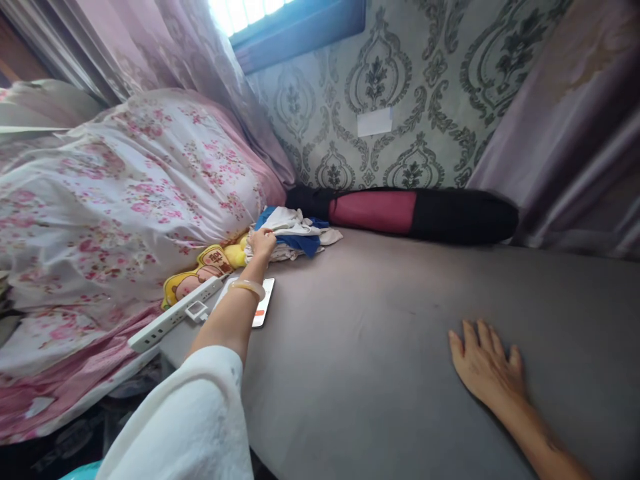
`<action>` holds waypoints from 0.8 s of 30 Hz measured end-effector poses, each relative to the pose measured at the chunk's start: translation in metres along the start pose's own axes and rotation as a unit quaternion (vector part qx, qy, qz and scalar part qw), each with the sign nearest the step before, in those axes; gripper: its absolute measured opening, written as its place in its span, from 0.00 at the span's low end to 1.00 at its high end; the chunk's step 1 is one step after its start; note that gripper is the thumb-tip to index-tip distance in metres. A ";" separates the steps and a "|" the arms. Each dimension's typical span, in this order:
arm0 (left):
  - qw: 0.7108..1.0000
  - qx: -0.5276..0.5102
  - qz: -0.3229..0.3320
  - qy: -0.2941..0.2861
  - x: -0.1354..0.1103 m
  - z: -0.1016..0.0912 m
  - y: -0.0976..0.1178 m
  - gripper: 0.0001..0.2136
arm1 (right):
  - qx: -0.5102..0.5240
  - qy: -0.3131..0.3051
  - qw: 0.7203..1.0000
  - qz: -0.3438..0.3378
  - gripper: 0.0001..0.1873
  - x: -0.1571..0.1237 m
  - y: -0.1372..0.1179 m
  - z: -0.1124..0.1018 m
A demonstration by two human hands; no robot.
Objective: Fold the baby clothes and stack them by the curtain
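My left hand point(263, 242) reaches far forward to a pile of crumpled white and blue clothes point(295, 230). Its fingers are curled at the pile's left edge, closed on a white garment point(287, 219); the fingertips are partly hidden. A pale bangle point(247, 288) circles that wrist. On the grey bed surface point(360, 373) my right hand point(487, 363) lies flat, fingers spread, with nothing in it. Partly covered by my left forearm is a phone point(265, 303) with a lit screen.
Left of my arm sit a white power strip point(175, 315) with a plug point(197, 311) and a yellow cartoon cushion point(195, 277). Floral bedding point(150, 180) rises beyond them. A long black and red bag point(425, 212) lies along the patterned wall point(320, 100). Curtains point(575, 147) hang at both sides.
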State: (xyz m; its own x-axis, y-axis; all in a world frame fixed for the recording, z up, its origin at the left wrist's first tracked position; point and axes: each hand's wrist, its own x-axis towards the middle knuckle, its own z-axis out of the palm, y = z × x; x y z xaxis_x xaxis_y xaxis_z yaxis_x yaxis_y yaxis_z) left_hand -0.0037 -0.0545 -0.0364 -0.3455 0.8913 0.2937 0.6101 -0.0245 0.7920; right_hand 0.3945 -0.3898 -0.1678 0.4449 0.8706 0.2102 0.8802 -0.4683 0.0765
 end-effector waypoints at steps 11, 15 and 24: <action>0.993 0.115 -0.015 -0.031 0.026 0.017 -0.005 0.13 | -0.006 0.015 1.000 0.008 0.35 -0.002 -0.003 -0.004; 0.992 0.121 -0.008 -0.034 0.031 0.020 0.004 0.15 | -0.011 0.016 1.000 0.011 0.33 -0.004 -0.005 -0.007; 0.991 -0.051 0.123 -0.027 0.029 0.030 0.033 0.15 | -0.006 0.016 1.000 0.011 0.33 -0.004 -0.006 -0.009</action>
State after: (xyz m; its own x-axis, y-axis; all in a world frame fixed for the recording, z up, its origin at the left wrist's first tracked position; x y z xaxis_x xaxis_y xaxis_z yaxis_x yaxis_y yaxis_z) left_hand 0.0281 -0.0158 -0.0176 -0.1544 0.8754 0.4582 0.5958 -0.2874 0.7499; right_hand 0.3859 -0.3917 -0.1606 0.4586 0.8548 0.2430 0.8680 -0.4895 0.0837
